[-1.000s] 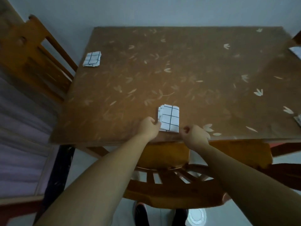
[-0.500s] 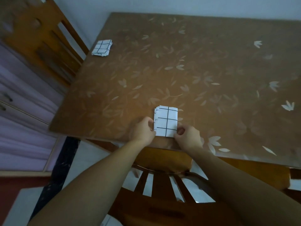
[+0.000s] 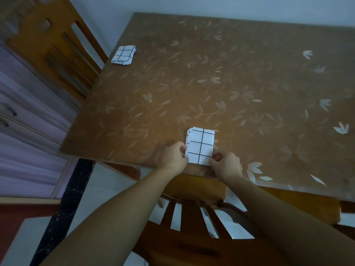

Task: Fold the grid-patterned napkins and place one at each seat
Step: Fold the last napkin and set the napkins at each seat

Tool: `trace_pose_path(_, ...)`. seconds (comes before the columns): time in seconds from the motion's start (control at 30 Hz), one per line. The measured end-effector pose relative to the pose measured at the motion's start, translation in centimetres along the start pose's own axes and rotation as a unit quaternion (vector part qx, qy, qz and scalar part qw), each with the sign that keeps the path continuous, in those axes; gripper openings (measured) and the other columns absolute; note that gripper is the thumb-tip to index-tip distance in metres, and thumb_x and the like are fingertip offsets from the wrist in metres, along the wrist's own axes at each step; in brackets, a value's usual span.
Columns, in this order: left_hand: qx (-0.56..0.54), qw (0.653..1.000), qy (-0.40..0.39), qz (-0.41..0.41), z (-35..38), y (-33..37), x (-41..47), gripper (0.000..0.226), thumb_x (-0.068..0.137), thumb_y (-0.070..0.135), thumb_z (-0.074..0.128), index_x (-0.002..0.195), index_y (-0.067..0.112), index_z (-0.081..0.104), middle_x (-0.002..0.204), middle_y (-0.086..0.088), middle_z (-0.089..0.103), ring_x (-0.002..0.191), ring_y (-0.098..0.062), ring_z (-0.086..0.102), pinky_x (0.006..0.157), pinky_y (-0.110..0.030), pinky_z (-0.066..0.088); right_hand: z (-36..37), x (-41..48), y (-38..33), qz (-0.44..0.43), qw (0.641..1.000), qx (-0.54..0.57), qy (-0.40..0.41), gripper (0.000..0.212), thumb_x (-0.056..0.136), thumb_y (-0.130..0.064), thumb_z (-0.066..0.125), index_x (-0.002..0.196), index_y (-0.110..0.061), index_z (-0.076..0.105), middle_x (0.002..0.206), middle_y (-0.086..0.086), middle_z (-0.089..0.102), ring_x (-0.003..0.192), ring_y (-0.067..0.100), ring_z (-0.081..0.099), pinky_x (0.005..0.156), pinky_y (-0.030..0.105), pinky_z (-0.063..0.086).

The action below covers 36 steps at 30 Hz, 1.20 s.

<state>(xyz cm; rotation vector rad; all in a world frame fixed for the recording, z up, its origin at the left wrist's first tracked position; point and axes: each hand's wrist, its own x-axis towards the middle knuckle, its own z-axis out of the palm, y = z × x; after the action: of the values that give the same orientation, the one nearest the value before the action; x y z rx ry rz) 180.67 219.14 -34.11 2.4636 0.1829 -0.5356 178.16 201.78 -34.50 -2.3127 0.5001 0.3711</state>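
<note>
A folded white napkin with black grid lines (image 3: 200, 145) lies flat near the front edge of the brown leaf-patterned table (image 3: 221, 89). My left hand (image 3: 172, 156) pinches its left edge near the bottom corner. My right hand (image 3: 225, 166) pinches its lower right corner. A second folded grid napkin (image 3: 124, 54) lies at the table's far left edge, in front of a chair.
A wooden chair (image 3: 51, 43) stands at the table's left side. Another wooden chair (image 3: 192, 217) is tucked under the front edge right below my arms. A purple cabinet with drawers (image 3: 23, 131) stands on the left.
My right hand moved left onto the napkin's lower right corner. The napkin was turned slightly and squared to the table edge. My head shifted, so the view tilted.
</note>
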Motion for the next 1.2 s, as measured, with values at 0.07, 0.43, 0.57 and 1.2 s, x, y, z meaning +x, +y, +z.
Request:
trace_pose_path(0.07,-0.003,1.000,0.007,-0.003,0.1,-0.1,0.0,0.023,0.086,0.027,0.067,0.106,0.034,0.059,0.089,0.012,0.069,0.087,-0.017,0.065,0.084,-0.040,0.055,0.1,0.3,-0.1,0.005,1.000,-0.002,0.001,0.019,0.091,-0.018,0.060,0.106,-0.011,0.069,0.097,0.004,0.069,0.088,0.020,0.063,0.076,0.032,0.052)
trace_pose_path(0.43,-0.009,0.999,0.034,-0.004,-1.8,-0.4,0.6,0.018,0.093,0.033,0.062,0.108,0.024,0.062,0.101,0.002,0.069,0.084,-0.017,0.061,0.070,-0.030,0.052,-1.2,-0.2,-1.3,0.016,0.999,-0.008,0.036,0.020,0.088,-0.028,0.059,0.086,-0.013,0.072,0.083,0.007,0.072,0.072,0.019,0.065,0.069,0.036,0.058)
trace_pose_path(0.57,0.039,0.996,0.064,0.043,-6.0,2.0,0.6,0.027,0.092,0.040,0.059,0.117,0.030,0.061,0.109,0.005,0.070,0.087,-0.015,0.062,0.075,-0.029,0.053,-6.8,-1.9,-3.0,-0.007,0.993,-0.013,0.116,0.022,0.089,-0.030,0.059,0.094,-0.014,0.072,0.081,-0.001,0.070,0.068,0.012,0.064,0.065,0.031,0.058)
trace_pose_path(1.2,0.088,0.930,-0.044,0.354,4.3,26.1,-15.4,0.052,0.093,0.039,0.059,0.141,0.025,0.048,0.148,-0.002,0.047,0.130,-0.025,0.048,0.106,-0.040,0.044,-28.1,-20.2,15.1,0.091,0.949,-0.049,0.297,0.041,0.090,-0.031,0.055,0.128,-0.017,0.059,0.123,0.002,0.066,0.104,0.020,0.064,0.083,0.034,0.053)
